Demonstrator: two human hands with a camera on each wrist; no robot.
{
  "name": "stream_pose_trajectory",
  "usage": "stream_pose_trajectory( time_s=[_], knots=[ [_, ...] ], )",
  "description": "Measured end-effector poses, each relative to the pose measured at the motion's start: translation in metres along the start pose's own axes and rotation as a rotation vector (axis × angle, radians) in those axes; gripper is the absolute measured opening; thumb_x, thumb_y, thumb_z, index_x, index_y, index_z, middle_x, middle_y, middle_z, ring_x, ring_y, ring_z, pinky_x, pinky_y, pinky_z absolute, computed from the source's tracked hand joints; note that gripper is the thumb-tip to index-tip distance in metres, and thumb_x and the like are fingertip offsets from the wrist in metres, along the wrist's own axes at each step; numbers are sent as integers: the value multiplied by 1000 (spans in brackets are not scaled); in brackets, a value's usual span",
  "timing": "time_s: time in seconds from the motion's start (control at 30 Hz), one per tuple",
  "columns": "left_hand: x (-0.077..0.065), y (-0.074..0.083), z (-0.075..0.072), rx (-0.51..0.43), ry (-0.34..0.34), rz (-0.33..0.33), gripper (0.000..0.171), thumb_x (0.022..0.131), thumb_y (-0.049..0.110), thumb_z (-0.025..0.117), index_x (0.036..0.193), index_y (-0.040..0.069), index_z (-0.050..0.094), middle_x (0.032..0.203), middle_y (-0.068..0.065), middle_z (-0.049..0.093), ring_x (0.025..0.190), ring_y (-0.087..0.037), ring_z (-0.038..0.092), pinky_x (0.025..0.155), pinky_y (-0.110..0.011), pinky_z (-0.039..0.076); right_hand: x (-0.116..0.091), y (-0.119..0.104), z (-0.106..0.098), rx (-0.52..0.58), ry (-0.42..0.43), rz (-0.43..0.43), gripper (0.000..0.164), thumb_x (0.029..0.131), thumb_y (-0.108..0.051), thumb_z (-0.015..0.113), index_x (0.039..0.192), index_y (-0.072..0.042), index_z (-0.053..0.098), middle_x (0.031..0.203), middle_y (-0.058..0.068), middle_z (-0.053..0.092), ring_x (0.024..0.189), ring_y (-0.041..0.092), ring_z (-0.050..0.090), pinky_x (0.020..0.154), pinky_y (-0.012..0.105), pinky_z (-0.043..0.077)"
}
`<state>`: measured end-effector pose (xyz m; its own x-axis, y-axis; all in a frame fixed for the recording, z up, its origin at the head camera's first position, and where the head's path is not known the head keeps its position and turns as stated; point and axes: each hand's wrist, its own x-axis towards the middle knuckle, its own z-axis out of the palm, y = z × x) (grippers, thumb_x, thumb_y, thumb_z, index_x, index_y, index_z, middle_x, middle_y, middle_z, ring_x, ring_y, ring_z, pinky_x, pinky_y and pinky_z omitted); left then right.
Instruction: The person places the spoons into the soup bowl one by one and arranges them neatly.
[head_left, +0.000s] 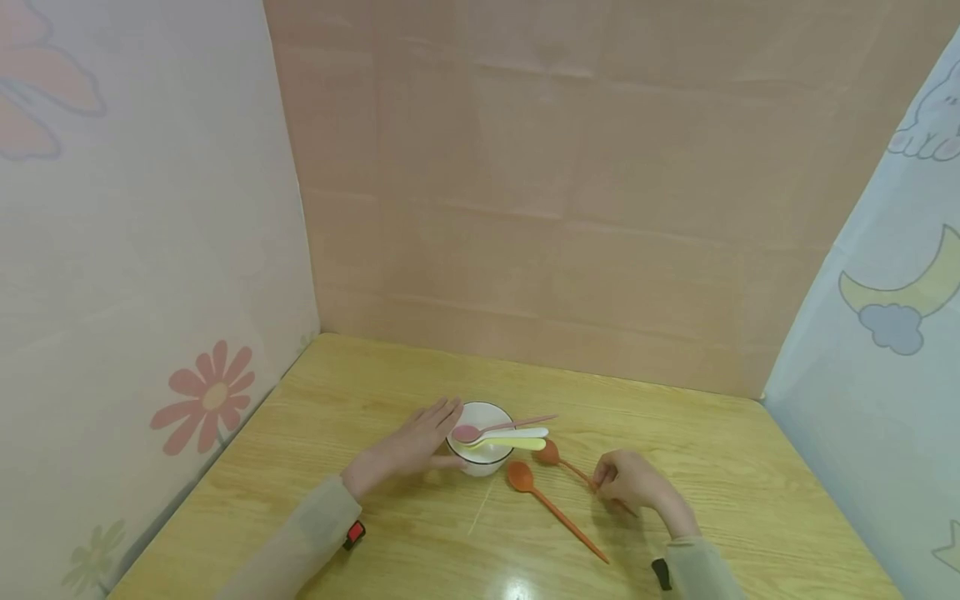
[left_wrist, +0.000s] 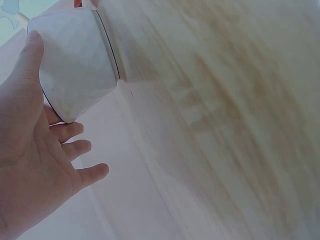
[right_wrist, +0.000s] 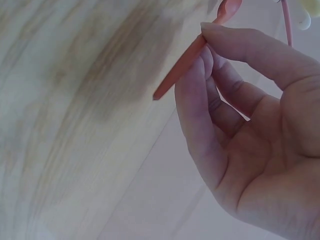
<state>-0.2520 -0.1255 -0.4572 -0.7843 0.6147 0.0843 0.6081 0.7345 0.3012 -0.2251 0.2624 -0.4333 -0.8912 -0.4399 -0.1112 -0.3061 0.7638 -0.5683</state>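
A white bowl [head_left: 475,467] with a dark rim stands on the table. My left hand [head_left: 414,440] holds it from the left, thumb along the near side and fingers at the far side of the rim. A pink spoon [head_left: 467,434], a white spoon [head_left: 525,433] and a yellow spoon [head_left: 517,444] lie in the bowl, handles over the right rim. To the right, my right hand [head_left: 630,481] pinches the handle of an orange spoon [right_wrist: 182,64] between thumb and fingers. That spoon's head points toward the bowl. A second orange spoon [head_left: 558,511] lies diagonally on the table, in front of the held one.
The wooden table [head_left: 375,375] reaches back to a plain peach-coloured cloth wall [head_left: 562,208]. A pale cloth with flowers [head_left: 213,396] hangs at the left. On the right hangs one printed with a moon [head_left: 911,292].
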Motion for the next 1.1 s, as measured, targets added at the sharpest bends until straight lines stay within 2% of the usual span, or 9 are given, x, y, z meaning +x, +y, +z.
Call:
stream_pose_trajectory(
  time_s=[0.3,0.63,1.1],
  knots=[
    [0,0,-1,-3,-1,3,93,95,59,54,157,0,18,165,-20,20,153,-40,19,120,-60,25,1,-1,-11,-24,11,-8,8,80,-1,70,86,-1,67,79,3,65,66,6,50,58,20,44],
    [1,1,-1,-24,-10,-12,93,95,59,55,158,0,18,165,-20,19,154,-39,18,121,-59,24,-1,-5,-22,-30,20,2,10,78,2,64,88,0,66,80,5,66,65,8,51,57,21,44],
    [1,0,0,-11,-10,-5,93,95,59,54,157,0,18,165,-20,18,154,-39,18,121,-59,25,6,-7,-38,-81,50,17,7,80,0,66,87,-2,66,76,3,63,64,10,50,57,23,43]
  ],
)
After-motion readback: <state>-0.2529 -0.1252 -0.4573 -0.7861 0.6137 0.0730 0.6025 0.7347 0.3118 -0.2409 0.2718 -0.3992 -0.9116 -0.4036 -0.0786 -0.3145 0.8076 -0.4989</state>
